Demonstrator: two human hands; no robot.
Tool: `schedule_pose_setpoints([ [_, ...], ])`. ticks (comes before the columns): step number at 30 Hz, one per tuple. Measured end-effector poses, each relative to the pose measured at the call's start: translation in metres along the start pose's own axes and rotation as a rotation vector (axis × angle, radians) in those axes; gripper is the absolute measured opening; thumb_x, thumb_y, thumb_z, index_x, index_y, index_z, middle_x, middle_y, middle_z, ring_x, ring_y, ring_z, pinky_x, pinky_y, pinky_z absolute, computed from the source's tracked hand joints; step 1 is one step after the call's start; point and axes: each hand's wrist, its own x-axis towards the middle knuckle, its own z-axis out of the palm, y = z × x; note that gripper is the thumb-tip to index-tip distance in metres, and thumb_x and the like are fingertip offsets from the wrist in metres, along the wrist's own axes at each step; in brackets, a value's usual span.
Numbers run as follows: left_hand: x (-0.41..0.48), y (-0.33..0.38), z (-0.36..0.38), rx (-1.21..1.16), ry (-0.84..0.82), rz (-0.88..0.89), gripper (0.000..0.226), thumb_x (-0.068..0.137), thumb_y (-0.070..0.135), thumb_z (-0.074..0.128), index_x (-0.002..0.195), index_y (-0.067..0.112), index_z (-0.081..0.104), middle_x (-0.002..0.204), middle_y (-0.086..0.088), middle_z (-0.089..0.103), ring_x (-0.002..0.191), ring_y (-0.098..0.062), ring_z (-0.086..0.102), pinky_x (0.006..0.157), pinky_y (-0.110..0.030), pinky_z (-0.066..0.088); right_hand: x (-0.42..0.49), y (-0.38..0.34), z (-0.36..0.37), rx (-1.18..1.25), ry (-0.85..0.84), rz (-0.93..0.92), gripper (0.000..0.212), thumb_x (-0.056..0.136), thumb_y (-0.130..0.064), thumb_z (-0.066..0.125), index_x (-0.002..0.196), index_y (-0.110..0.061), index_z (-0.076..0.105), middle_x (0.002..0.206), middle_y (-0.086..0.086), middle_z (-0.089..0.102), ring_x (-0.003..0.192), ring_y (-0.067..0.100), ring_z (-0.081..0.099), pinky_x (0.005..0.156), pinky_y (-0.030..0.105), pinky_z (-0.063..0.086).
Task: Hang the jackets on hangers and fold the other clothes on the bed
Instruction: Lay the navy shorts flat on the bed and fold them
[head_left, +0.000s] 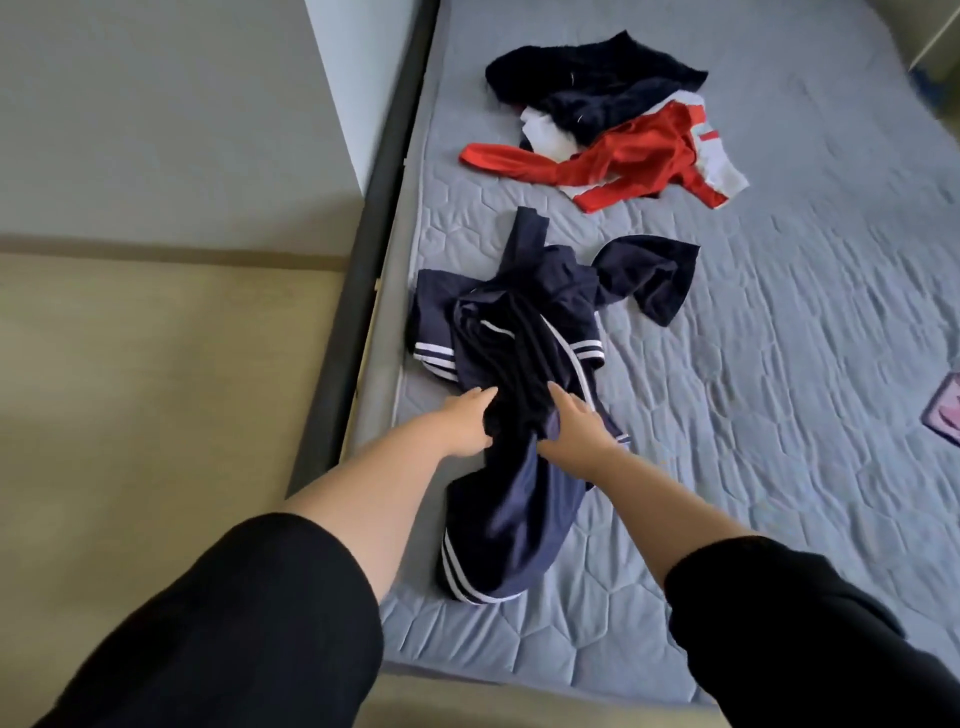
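On bed (779, 389), crumpled navy garment (519, 322)

Quilted matt mattress (727, 415); slightly shiny navy cloth garment (519, 499); glossy red jersey (623, 156).

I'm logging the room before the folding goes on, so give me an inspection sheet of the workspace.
Surface: grey quilted mattress, bare, wrinkled on the right.
Job's things: navy striped clothes crumpled near the left edge; red and white garment and dark garment heaped farther up.
Clutter: pink and purple item at the right edge, cut off, cannot tell what.
Grippers: left hand and right hand both gripping the navy fabric.
Cables: nothing seen.
Surroundings: dark bed frame, beige floor, pale wall; no hangers seen.
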Motion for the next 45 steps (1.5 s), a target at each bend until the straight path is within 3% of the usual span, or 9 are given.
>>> schedule_pose_setpoints([
  [6, 0.086, -0.050, 0.108, -0.156, -0.074, -0.004, 0.119, 0.079, 0.025, 0.074, 0.148, 0.021, -0.022, 0.154, -0.016, 0.025, 0.136, -0.030, 0.036, 0.110, -0.042, 0.033, 0.079, 0.080, 0.089, -0.114, -0.043, 0.082, 0.120, 0.074, -0.053, 0.075, 0.152, -0.027, -0.013, 0.161, 0.009, 0.001, 0.147, 0.030, 0.008, 0.117, 0.049, 0.017],
  [12, 0.158, -0.071, 0.164, 0.112, 0.374, 0.232, 0.096, 0.082, 0.048, 0.058, 0.152, 0.012, 0.003, 0.159, -0.008, 0.012, 0.146, -0.018, 0.006, 0.115, -0.032, 0.004, 0.152, 0.120, 0.097, -0.187, 0.096, -0.119, 0.109, 0.075, -0.059, 0.069, 0.154, -0.024, 0.001, 0.161, 0.009, 0.004, 0.148, 0.023, 0.002, 0.118, 0.034, 0.009],
  [20, 0.154, -0.065, 0.158, -0.038, 0.500, 0.283, 0.076, 0.086, 0.028, 0.059, 0.150, 0.017, 0.021, 0.150, -0.012, 0.036, 0.133, -0.030, 0.037, 0.106, -0.032, 0.027, 0.133, 0.113, 0.096, 0.016, 0.426, -0.185, 0.043, 0.084, -0.008, 0.060, 0.127, -0.013, 0.059, 0.127, 0.014, 0.057, 0.120, 0.030, 0.051, 0.098, 0.026, 0.035],
  [29, 0.086, -0.081, 0.180, -0.216, 0.562, 0.103, 0.025, 0.077, 0.021, 0.059, 0.102, 0.022, 0.059, 0.098, -0.005, 0.067, 0.095, -0.029, 0.062, 0.077, -0.033, 0.048, 0.047, 0.118, 0.125, 0.058, 0.427, -0.188, 0.062, 0.079, 0.007, 0.046, 0.137, -0.015, 0.052, 0.142, 0.009, 0.047, 0.134, 0.023, 0.040, 0.112, 0.026, 0.027],
  [33, 0.059, -0.076, 0.172, -0.720, 0.414, 0.048, 0.006, 0.080, 0.015, 0.067, 0.077, 0.019, 0.064, 0.084, -0.007, 0.067, 0.082, -0.023, 0.062, 0.074, -0.029, 0.045, 0.007, 0.114, 0.138, 0.147, 0.539, -0.196, 0.052, 0.089, -0.004, 0.052, 0.140, -0.017, 0.048, 0.150, 0.006, 0.036, 0.137, 0.020, 0.033, 0.113, 0.028, 0.023],
  [37, 0.033, -0.058, 0.170, -1.150, 0.381, 0.013, 0.013, 0.085, 0.016, 0.066, 0.095, 0.009, 0.070, 0.103, -0.016, 0.069, 0.098, -0.030, 0.064, 0.093, -0.041, 0.050, -0.039, 0.094, 0.151, 0.294, 0.703, -0.271, 0.011, 0.088, -0.030, 0.060, 0.099, -0.029, 0.064, 0.094, -0.015, 0.059, 0.093, 0.007, 0.057, 0.083, 0.023, 0.042],
  [40, 0.021, -0.043, 0.159, -1.259, 0.384, 0.032, 0.021, 0.088, 0.016, 0.063, 0.106, 0.005, 0.066, 0.109, -0.018, 0.067, 0.103, -0.032, 0.064, 0.096, -0.046, 0.049, -0.060, 0.087, 0.154, 0.245, 0.380, -0.295, 0.059, 0.071, -0.060, 0.066, 0.119, -0.029, 0.055, 0.102, -0.016, 0.058, 0.094, -0.001, 0.054, 0.083, 0.021, 0.041],
  [42, 0.017, -0.038, 0.149, -1.257, 0.425, 0.073, 0.013, 0.090, 0.014, 0.062, 0.100, 0.006, 0.065, 0.113, -0.020, 0.065, 0.108, -0.034, 0.061, 0.100, -0.048, 0.046, -0.060, 0.090, 0.152, 0.147, 0.220, -0.262, 0.092, 0.062, -0.054, 0.072, 0.141, -0.029, 0.033, 0.123, -0.012, 0.050, 0.113, 0.006, 0.050, 0.094, 0.024, 0.041],
  [45, 0.013, -0.039, 0.139, -1.260, 0.474, 0.136, 0.011, 0.090, 0.011, 0.062, 0.079, 0.011, 0.063, 0.096, -0.015, 0.068, 0.093, -0.029, 0.064, 0.092, -0.042, 0.052, -0.053, 0.098, 0.149, 0.038, 0.468, -0.202, 0.046, 0.069, -0.015, 0.062, 0.114, -0.019, 0.053, 0.097, -0.002, 0.062, 0.095, 0.022, 0.058, 0.069, 0.026, 0.044],
])
